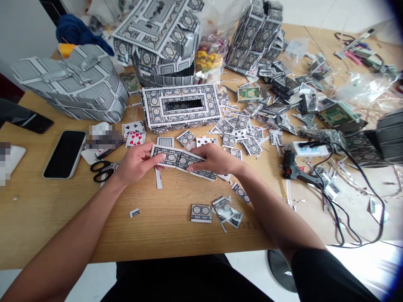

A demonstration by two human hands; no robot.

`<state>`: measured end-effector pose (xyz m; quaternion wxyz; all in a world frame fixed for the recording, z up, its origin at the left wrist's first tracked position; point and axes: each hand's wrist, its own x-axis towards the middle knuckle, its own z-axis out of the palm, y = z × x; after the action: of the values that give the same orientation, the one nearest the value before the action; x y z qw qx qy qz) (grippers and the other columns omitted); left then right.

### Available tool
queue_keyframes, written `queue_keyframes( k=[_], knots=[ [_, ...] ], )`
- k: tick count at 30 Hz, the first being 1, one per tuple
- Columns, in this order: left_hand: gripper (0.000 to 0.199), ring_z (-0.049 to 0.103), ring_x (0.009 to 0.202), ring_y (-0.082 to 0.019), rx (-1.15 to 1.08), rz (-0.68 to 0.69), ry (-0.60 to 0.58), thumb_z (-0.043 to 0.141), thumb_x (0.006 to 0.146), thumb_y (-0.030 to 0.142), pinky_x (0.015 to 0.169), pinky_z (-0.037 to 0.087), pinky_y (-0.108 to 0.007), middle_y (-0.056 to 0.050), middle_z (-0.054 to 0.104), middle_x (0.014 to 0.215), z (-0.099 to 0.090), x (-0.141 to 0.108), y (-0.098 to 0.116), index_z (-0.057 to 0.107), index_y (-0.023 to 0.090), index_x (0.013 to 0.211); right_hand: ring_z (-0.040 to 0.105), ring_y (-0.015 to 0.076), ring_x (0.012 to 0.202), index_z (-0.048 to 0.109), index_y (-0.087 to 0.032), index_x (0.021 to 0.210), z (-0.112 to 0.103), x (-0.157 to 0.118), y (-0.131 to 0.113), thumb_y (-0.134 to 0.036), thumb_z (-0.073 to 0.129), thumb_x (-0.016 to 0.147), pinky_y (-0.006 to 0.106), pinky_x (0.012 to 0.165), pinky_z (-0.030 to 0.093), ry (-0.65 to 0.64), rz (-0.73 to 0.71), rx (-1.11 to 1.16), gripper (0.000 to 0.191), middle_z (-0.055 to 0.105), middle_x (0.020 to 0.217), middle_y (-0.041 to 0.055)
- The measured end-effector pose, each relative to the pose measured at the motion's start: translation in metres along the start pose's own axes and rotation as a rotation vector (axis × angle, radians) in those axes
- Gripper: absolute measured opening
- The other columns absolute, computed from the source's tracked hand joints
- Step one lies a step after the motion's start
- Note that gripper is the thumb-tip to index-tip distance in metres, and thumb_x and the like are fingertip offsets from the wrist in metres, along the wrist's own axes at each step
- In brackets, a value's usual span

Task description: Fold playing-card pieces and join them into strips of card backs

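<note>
A long strip of patterned playing cards (184, 161) slants slightly down to the right between my hands. My left hand (138, 162) pinches its left end, thumb on top. Fingers of my right hand (214, 159) close on the strip right of its middle. Just behind stands a card-covered box (182, 107) with a rectangular slot in its top. Loose cards, some face up like the hearts card (136, 139), lie around the strip. Nearer the table's front edge are a small card stack (201, 213) and some cut cards (227, 212).
Black scissors (103, 170) and a phone (64, 154) lie on the left of the wooden table (151, 235). Card-built bags (91, 84) stand behind. At right are a glue gun (296, 170), its black cable, a power strip (307, 149) and heaps of card scraps.
</note>
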<state>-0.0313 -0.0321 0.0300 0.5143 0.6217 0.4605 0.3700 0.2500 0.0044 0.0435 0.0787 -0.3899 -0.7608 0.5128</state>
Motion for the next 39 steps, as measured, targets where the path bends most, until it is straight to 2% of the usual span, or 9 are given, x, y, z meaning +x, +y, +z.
queue_keyframes(
  k=[4,9,14,19,25,30,35,39],
  knots=[
    [0.022,0.077,0.063,-0.019,-0.013,-0.003,-0.031,0.080,0.091,0.038,0.059,0.066,-0.026,-0.003,0.079,0.076,-0.0018,0.0001,-0.0006,0.073,0.018,0.087,0.038,0.0113,0.066,0.064,-0.018,0.077,-0.0005,-0.0009,-0.0009,-0.051,0.078,0.087,0.032,0.062,0.027,0.000,0.000,-0.026,0.037,0.047,0.066,-0.0053],
    [0.021,0.078,0.065,-0.020,-0.018,-0.017,-0.082,0.079,0.091,0.039,0.059,0.067,-0.027,-0.003,0.080,0.079,-0.0041,0.0004,-0.0029,0.073,0.019,0.089,0.034,0.0113,0.065,0.055,-0.020,0.070,-0.0012,-0.0012,0.0003,-0.056,0.078,0.087,0.032,0.062,0.026,0.004,-0.046,-0.060,0.046,0.042,0.064,-0.0063],
    [0.022,0.078,0.066,-0.020,-0.020,-0.019,-0.112,0.079,0.091,0.040,0.058,0.066,-0.026,-0.003,0.079,0.077,-0.0034,0.0003,-0.0036,0.072,0.019,0.089,0.034,0.0115,0.065,0.059,-0.020,0.072,-0.0006,-0.0010,0.0013,-0.056,0.078,0.087,0.033,0.062,0.024,-0.012,-0.036,-0.056,0.043,0.045,0.066,-0.0060],
    [0.024,0.076,0.064,-0.018,-0.025,0.001,-0.070,0.078,0.092,0.041,0.059,0.066,-0.026,-0.002,0.077,0.076,0.0001,0.0004,-0.0034,0.070,0.019,0.089,0.032,0.0115,0.066,0.059,-0.020,0.071,0.0019,0.0005,0.0036,-0.050,0.079,0.087,0.033,0.061,0.022,0.026,-0.047,-0.047,0.039,0.044,0.066,-0.0062],
    [0.025,0.077,0.065,-0.018,-0.016,-0.003,-0.055,0.079,0.091,0.042,0.060,0.067,-0.026,-0.002,0.077,0.077,0.0026,0.0000,-0.0046,0.071,0.019,0.089,0.033,0.0112,0.065,0.058,-0.020,0.071,0.0035,0.0007,0.0070,-0.052,0.080,0.086,0.032,0.060,0.023,0.020,-0.036,-0.031,0.041,0.042,0.065,-0.0066],
    [0.025,0.078,0.065,-0.018,-0.047,-0.039,-0.111,0.081,0.089,0.041,0.059,0.067,-0.025,-0.001,0.077,0.075,0.0004,-0.0002,-0.0028,0.070,0.019,0.086,0.039,0.0114,0.065,0.065,-0.019,0.077,0.0032,0.0002,0.0063,-0.054,0.079,0.086,0.031,0.061,0.026,-0.026,-0.030,-0.017,0.039,0.048,0.066,-0.0057],
    [0.021,0.078,0.063,-0.019,-0.049,-0.059,-0.187,0.080,0.090,0.038,0.058,0.067,-0.025,-0.001,0.077,0.073,-0.0032,0.0007,0.0000,0.071,0.021,0.083,0.037,0.0113,0.065,0.065,-0.019,0.076,0.0023,-0.0013,0.0027,-0.055,0.080,0.087,0.031,0.061,0.027,-0.048,-0.058,-0.009,0.040,0.048,0.066,-0.0058],
    [0.020,0.079,0.064,-0.018,-0.058,-0.071,-0.199,0.080,0.090,0.037,0.059,0.067,-0.025,0.000,0.076,0.075,-0.0039,0.0005,-0.0015,0.071,0.021,0.084,0.035,0.0111,0.065,0.067,-0.019,0.077,0.0019,-0.0019,0.0020,-0.053,0.079,0.088,0.031,0.061,0.027,-0.062,-0.064,-0.018,0.038,0.050,0.067,-0.0060]
  ],
)
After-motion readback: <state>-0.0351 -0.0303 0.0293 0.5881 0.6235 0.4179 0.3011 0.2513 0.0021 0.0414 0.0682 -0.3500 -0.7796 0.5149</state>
